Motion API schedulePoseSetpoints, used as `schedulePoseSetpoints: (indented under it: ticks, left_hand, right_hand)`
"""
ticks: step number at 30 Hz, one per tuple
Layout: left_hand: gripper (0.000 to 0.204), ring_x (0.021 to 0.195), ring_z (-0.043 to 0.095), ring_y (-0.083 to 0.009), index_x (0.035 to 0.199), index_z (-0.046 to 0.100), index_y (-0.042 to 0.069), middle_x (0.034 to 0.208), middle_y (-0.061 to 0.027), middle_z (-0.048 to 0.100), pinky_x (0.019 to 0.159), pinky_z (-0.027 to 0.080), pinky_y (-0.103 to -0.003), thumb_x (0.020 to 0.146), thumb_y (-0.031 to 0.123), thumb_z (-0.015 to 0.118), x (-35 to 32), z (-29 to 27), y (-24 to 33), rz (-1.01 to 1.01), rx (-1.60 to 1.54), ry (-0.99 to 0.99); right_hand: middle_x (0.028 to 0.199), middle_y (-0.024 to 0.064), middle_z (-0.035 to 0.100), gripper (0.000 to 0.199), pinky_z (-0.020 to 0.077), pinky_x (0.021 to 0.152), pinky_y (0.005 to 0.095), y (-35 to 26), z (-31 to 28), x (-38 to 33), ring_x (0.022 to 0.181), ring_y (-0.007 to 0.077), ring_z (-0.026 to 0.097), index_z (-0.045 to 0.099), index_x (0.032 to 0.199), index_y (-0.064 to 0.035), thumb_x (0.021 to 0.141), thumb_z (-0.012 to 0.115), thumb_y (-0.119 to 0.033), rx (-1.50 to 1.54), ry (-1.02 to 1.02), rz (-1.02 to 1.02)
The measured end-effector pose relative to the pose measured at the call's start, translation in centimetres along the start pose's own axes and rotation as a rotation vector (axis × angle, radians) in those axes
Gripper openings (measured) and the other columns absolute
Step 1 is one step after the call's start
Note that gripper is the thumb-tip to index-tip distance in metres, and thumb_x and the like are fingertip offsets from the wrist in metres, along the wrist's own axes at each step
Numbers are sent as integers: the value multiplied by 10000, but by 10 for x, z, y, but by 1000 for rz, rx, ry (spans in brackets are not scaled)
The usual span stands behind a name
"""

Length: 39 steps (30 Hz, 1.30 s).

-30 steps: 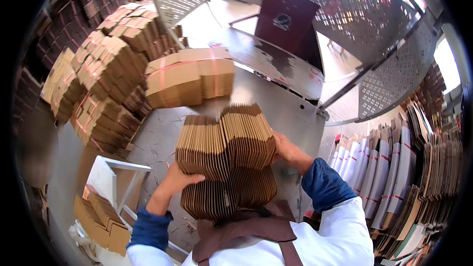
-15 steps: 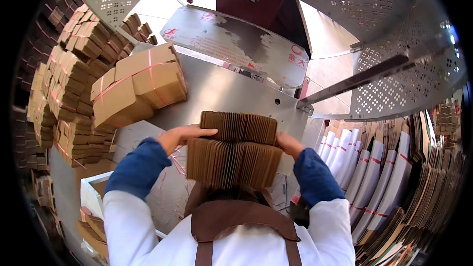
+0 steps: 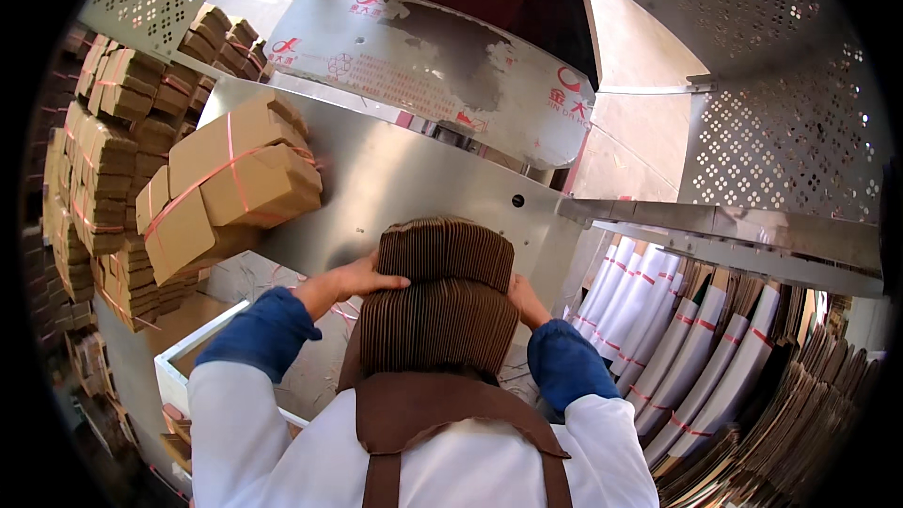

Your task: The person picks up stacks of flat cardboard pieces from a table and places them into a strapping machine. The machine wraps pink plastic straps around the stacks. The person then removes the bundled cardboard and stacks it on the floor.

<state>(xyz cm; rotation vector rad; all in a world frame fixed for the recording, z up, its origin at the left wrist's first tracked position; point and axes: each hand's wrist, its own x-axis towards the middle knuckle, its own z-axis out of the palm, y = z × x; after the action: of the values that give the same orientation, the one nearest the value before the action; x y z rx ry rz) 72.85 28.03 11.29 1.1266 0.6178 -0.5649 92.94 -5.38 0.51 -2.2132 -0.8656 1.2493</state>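
Note:
A thick stack of folded brown cardboard pieces (image 3: 437, 320) is held in front of my body, its many edges facing up and a dip running across it. My left hand (image 3: 362, 279) grips the stack's left side, thumb lying over the edges. On the opposite side my right hand (image 3: 529, 301) presses against it, its fingers partly hidden behind the cardboard. The far end of the stack reaches the near edge of a metal table (image 3: 395, 169). A cardboard bundle tied with pink strapping (image 3: 245, 169) rests on the table's left end.
More tied cardboard bundles (image 3: 108, 150) are piled at the left. Beyond the table stands a machine with a worn metal cover (image 3: 433, 66). Perforated guards (image 3: 771, 113) and a metal bar (image 3: 734, 226) are at right, above white-wrapped bundles (image 3: 691, 367). A white-edged box (image 3: 174, 367) sits lower left.
The stack has been squeezed narrower between my hands, its fanned edges now packed closer and bowed. My right hand has moved inward. The view has shifted a little.

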Motion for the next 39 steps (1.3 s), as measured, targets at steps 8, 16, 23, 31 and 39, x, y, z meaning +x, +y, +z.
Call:
schedulePoseSetpoints:
  ticks: [8,16,23,31,39]
  left_hand:
    - [1180,1337,393,-299,1505,116,19,1448,-192,396,1109,303,-362,631,263,869,-17,23,61,432,367,272]
    - [1108,1382,325,-284,1493,193,27,1504,-172,315,1131,274,-353,648,254,873,107,32,-24,545,316,388]
    - [955,1207,504,-250,1415,333,43,1353,-110,461,1041,404,-351,631,140,869,105,52,-11,617,495,578]
    - [914,1196,516,-255,1379,371,39,1314,-116,473,1008,433,-352,610,77,864,141,69,1,639,288,603]
    - [930,1191,485,-366,1397,365,41,1326,-166,430,1017,417,-413,624,190,861,172,73,19,724,530,608]
  right_hand:
    - [1189,245,571,356,436,943,420,-93,-91,-21,1094,420,540,533,1252,-8,930,467,-141,152,444,-331]
    - [1162,231,565,350,415,952,393,-10,-83,22,1101,391,527,536,1229,5,1017,350,-202,178,630,-278]
    - [1292,93,553,487,352,1030,304,3,-97,10,1205,180,474,443,1362,14,1031,385,-338,530,374,-61]
    - [1179,37,584,438,410,921,266,19,-90,29,1081,117,510,523,1282,-31,1008,448,-364,946,598,-39]
    - [1233,107,568,531,433,932,298,19,-45,-11,1116,149,520,424,1342,16,966,534,-343,905,784,101]
